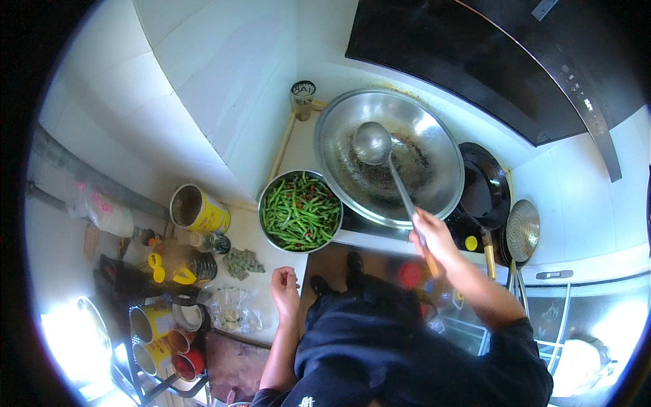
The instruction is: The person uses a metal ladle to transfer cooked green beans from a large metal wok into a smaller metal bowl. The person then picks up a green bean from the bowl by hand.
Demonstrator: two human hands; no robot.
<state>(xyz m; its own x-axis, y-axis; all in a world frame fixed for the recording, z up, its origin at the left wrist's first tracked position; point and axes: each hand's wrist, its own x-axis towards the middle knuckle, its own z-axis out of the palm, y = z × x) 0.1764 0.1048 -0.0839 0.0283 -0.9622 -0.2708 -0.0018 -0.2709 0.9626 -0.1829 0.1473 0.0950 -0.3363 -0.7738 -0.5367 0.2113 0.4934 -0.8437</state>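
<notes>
My right hand (432,236) grips the long handle of a metal ladle (373,144), whose bowl is inside a large steel wok (341,175) on the stove. Dark residue and a little liquid coat the wok's bottom. Near the counter edge, my left hand (286,290) has its fingers loosely curled, with nothing seen in it. Beyond it, touching or close to the wok's left rim, stands a metal bowl of green beans (301,212) with small red pieces among them.
A dark frying pan (478,178) and a perforated skimmer (523,231) are to the right of the wok. A glass (303,96) stands in the back corner. On the left are a yellow can (216,214), a small jar (206,242), a cloth (243,262) and plastic bags (236,310). A range hood (457,66) overhangs.
</notes>
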